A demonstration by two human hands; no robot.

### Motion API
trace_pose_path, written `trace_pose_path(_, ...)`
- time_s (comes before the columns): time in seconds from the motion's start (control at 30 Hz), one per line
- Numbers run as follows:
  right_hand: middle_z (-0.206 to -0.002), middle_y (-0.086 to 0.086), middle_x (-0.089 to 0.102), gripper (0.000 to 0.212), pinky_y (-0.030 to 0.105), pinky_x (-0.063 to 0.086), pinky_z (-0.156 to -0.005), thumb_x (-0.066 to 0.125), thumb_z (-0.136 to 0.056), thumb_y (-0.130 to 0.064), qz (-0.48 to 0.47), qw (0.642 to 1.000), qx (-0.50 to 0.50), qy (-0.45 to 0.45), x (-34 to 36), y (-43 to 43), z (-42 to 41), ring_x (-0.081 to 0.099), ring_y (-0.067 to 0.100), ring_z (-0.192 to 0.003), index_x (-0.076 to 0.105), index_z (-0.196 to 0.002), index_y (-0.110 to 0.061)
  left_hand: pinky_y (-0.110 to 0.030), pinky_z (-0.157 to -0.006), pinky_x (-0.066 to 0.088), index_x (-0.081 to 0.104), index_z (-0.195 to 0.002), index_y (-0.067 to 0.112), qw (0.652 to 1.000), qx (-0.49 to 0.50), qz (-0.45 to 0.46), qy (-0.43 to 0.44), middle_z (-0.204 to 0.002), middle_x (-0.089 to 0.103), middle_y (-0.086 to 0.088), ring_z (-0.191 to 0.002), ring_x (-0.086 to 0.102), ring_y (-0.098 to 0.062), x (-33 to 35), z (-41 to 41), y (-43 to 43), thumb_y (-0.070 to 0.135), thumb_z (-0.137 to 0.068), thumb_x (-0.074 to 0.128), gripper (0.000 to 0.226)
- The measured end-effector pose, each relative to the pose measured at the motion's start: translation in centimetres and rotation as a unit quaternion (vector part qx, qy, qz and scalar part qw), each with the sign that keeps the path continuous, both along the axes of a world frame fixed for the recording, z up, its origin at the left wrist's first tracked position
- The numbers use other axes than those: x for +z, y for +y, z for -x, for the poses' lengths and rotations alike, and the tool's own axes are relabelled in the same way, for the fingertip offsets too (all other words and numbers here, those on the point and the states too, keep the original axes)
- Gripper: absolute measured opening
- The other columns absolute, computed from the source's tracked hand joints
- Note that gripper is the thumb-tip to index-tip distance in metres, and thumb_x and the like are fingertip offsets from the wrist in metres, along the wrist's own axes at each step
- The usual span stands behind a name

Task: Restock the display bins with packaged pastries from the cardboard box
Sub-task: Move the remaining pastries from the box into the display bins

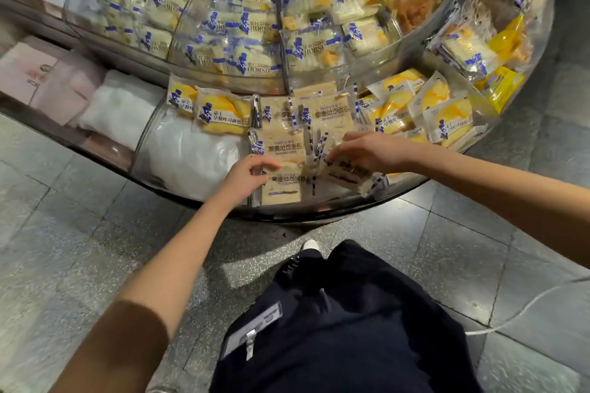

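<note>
Far left, pink boxes (35,73) sit on low shelves, with a white plastic bag (121,105) beside them. Next comes a round, tiered display (319,215) of clear bins.

The upper bins hold white pastry packs (252,67) with blue marks and the word "HORSH". In the lower tier, a second white bag (191,153) fills the left bin, with yellow packs (223,115) reading "早餐吐司面包" behind it. The middle bin (281,206) holds pale toast packs (325,115) reading "藜麦吐司面包".

The left hand (252,174) is curled, thumb on top, gripping the upper left corner of the front pack (285,190), which lies against the bin's front wall. The right hand (364,150) reaches down and pinches the top edge of a tilted pack (346,174) just beside it. That hand hides the packs beneath.

Further right lie more yellow-filled packs (447,118), then bright yellow wrappers (498,86); their print is too blurred to read.

Below, on a grey stone floor (64,233), are dark trousers (351,313), a hanging badge (252,329) whose writing cannot be read, a white shoe (310,245), and at right a white cable (526,306).
</note>
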State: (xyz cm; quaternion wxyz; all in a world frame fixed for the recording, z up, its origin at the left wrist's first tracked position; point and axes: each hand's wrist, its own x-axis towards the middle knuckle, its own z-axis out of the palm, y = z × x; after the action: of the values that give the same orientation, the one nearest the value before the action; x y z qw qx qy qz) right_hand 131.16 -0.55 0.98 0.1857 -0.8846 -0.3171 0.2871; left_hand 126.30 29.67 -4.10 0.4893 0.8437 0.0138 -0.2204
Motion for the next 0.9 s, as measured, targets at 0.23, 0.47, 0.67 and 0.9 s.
trace_pose_path(0.23, -0.120, 0.002, 0.052, 0.041, 0.033, 0.047, -0.086, 0.047, -0.099, -0.014, 0.045, 0.996, 0.068, -0.021, -0.9, 2.6, -1.3, 0.058, 0.022, -0.102, 0.058, -0.133, -0.034, -0.029, -0.098, 0.044, 0.048, -0.136, 0.044, 0.992, -0.058, -0.105, -0.044, -0.125, 0.051, 0.004, -0.107, 0.053, -0.012, 0.0, 0.1, -0.4, 0.017, -0.089, 0.069, 0.058)
trace_pose_path(0.47, -0.120, 0.008, 0.055, 0.047, 0.045, 0.054, -0.080, 0.046, -0.098, -0.012, 0.017, 0.988, 0.104, -0.111, -1.0, 2.0, -1.1, 0.061, 0.027, -0.099, 0.052, -0.139, -0.033, -0.029, -0.083, 0.047, 0.064, -0.110, 0.020, 0.976, -0.099, -0.172, -0.093, -0.109, 0.057, 0.009, -0.089, 0.056, -0.005, 0.7, -0.9, -0.6, 0.021, -0.091, 0.066, 0.019)
trace_pose_path(0.67, -0.106, 0.014, 0.063, 0.040, 0.050, 0.058, -0.063, 0.042, -0.092, -0.016, -0.041, 0.962, 0.166, -0.214, -2.4, 0.9, 0.3, 0.063, 0.033, -0.090, 0.066, -0.124, -0.014, -0.025, -0.069, 0.039, 0.058, -0.105, 0.019, 0.951, -0.154, -0.248, -0.103, -0.104, 0.064, 0.005, -0.090, 0.056, -0.014, 1.5, -0.8, -2.0, 0.020, -0.091, 0.065, 0.016)
trace_pose_path(0.9, -0.110, 0.018, 0.057, 0.035, 0.048, 0.055, -0.080, 0.049, -0.094, -0.012, -0.067, 0.970, 0.119, -0.201, -2.9, 0.6, 0.1, 0.058, 0.034, -0.096, 0.064, -0.126, -0.012, -0.023, -0.081, 0.047, 0.057, -0.082, 0.028, 0.996, 0.066, -0.041, -0.048, -0.097, 0.064, 0.010, -0.100, 0.061, -0.013, 0.0, 0.6, -1.9, 0.006, -0.085, 0.071, 0.026)
